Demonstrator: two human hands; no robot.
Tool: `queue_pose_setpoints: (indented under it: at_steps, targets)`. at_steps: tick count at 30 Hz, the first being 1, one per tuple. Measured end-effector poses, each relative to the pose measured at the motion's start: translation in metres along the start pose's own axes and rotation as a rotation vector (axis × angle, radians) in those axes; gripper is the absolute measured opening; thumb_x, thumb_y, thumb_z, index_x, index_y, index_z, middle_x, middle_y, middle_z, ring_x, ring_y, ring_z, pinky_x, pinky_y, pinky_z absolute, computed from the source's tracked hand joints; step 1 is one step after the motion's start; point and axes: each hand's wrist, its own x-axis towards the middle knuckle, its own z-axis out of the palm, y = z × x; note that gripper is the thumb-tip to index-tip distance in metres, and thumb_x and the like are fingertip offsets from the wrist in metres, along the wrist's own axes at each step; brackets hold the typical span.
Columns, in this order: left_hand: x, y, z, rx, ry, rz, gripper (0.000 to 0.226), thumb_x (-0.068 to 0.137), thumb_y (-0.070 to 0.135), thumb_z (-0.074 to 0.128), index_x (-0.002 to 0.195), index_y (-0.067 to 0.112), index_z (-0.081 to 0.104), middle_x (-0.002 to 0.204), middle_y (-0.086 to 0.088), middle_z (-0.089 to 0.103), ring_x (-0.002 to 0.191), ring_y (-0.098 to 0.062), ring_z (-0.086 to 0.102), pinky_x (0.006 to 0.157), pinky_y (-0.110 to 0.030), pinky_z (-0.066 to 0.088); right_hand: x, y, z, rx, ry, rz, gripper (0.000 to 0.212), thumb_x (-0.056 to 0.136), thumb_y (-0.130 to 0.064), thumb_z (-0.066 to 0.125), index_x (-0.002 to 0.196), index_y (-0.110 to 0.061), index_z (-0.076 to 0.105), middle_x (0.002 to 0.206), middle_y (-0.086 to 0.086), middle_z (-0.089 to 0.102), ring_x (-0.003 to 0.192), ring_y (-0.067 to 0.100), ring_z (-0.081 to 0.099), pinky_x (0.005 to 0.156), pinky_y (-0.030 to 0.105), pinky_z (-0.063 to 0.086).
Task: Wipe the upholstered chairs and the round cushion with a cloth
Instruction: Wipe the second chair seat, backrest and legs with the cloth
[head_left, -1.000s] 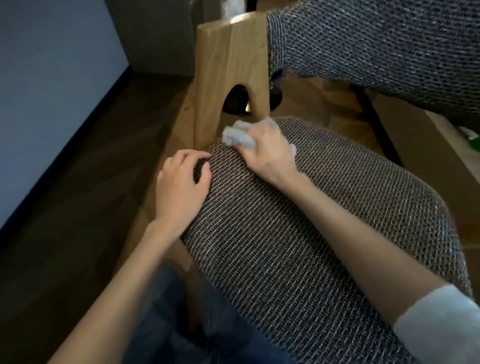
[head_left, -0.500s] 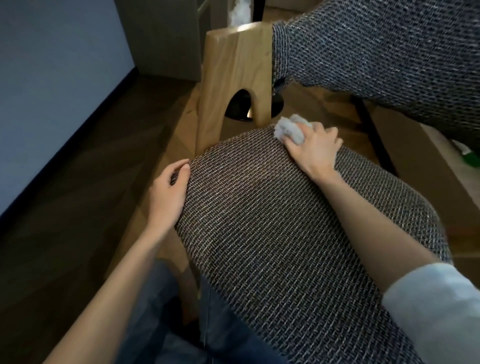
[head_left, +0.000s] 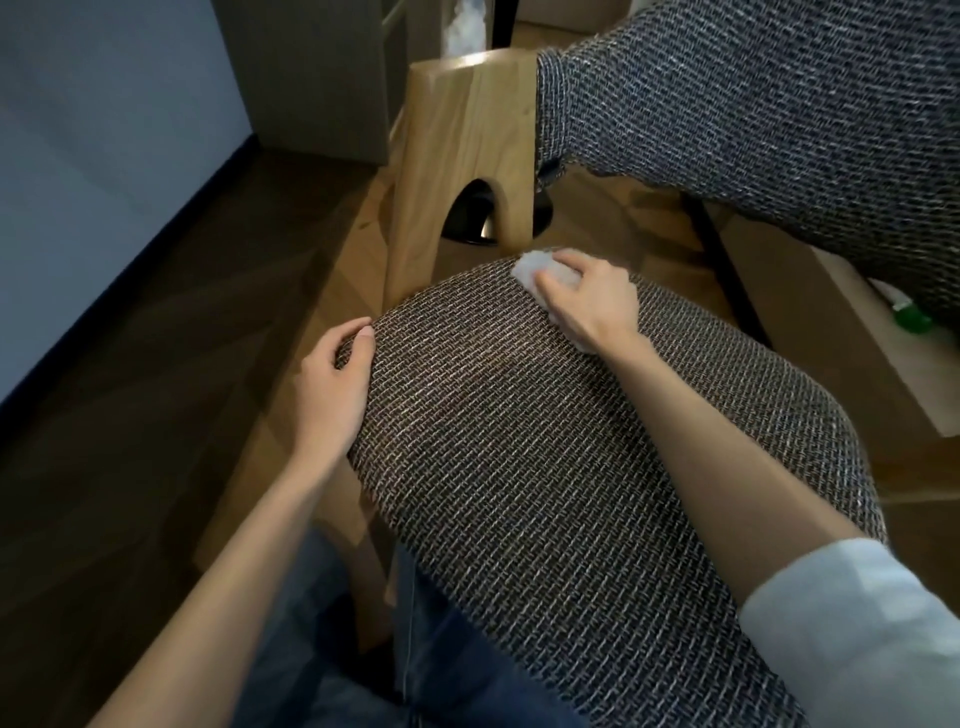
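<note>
Fingers of right hand (head_left: 592, 299) clamp cloth (head_left: 527, 270) at far edge of seat (head_left: 519, 441); left hand (head_left: 332, 395) grips side edge.

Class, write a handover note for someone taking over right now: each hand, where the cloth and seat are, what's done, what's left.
Right hand grips the cloth, pressing it on the far edge of the seat, near the wooden post.
Left hand holds the seat's left edge.
Done: wiping is under way on this seat; how much is covered cannot be told.
Left: finish the seat, then the backrest; other chairs and the round cushion are not in view.
</note>
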Motion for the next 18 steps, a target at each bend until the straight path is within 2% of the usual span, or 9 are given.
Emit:
queue_pose_setpoints:
  at_steps: [4,7,9,12,15,18]
  targets:
    - [0.000,0.002,0.001,-0.002,0.014,-0.015,0.032,0.097,0.037,0.047,0.124,0.025,0.061,0.121,0.010,0.061,0.109,-0.004,0.053,0.089,-0.020,0.039,-0.047,-0.040,0.008,0.101,-0.029,-0.189,0.042,0.086,-0.053,0.058,0.118,-0.028,0.066,0.104,-0.005,0.072,0.087,0.011,0.066,0.077,0.028,0.056]
    - [0.000,0.004,0.001,-0.010,0.029,-0.026,0.030,0.097,0.035,0.049,0.121,0.026,0.063,0.119,0.010,0.062,0.107,-0.003,0.054,0.086,-0.016,0.039,-0.070,-0.061,0.018,0.154,-0.014,-0.329,0.038,0.084,-0.053,0.060,0.114,-0.030,0.068,0.099,-0.010,0.072,0.085,0.007,0.065,0.077,0.029,0.056]
    - [-0.001,0.004,0.001,-0.019,0.029,-0.030,0.030,0.097,0.035,0.049,0.122,0.026,0.063,0.116,0.013,0.061,0.101,0.003,0.054,0.080,-0.010,0.037,-0.065,-0.062,0.023,0.135,0.047,-0.331,0.037,0.085,-0.053,0.059,0.114,-0.032,0.067,0.099,-0.010,0.071,0.086,0.010,0.065,0.077,0.032,0.055]
    - [0.000,0.001,0.000,-0.022,0.010,-0.035,0.031,0.097,0.037,0.048,0.123,0.026,0.061,0.114,0.016,0.059,0.096,0.009,0.051,0.077,-0.008,0.036,-0.027,-0.039,0.021,0.001,0.139,-0.216,0.038,0.087,-0.051,0.053,0.119,-0.033,0.064,0.106,-0.006,0.070,0.091,0.015,0.065,0.079,0.033,0.055]
    - [0.002,-0.001,0.001,-0.019,0.018,-0.019,0.031,0.097,0.037,0.048,0.123,0.027,0.062,0.114,0.016,0.060,0.100,0.006,0.052,0.079,-0.009,0.036,0.017,0.002,0.012,-0.050,0.232,-0.008,0.040,0.089,-0.049,0.049,0.121,-0.029,0.063,0.110,0.002,0.069,0.094,0.023,0.065,0.080,0.034,0.053]
    - [0.004,-0.002,0.002,-0.006,0.040,-0.011,0.029,0.096,0.038,0.050,0.120,0.028,0.064,0.112,0.017,0.061,0.098,0.008,0.053,0.078,-0.008,0.036,0.048,0.026,0.010,-0.077,0.266,0.183,0.041,0.090,-0.048,0.047,0.122,-0.028,0.061,0.117,0.010,0.064,0.107,0.033,0.058,0.086,0.039,0.048]
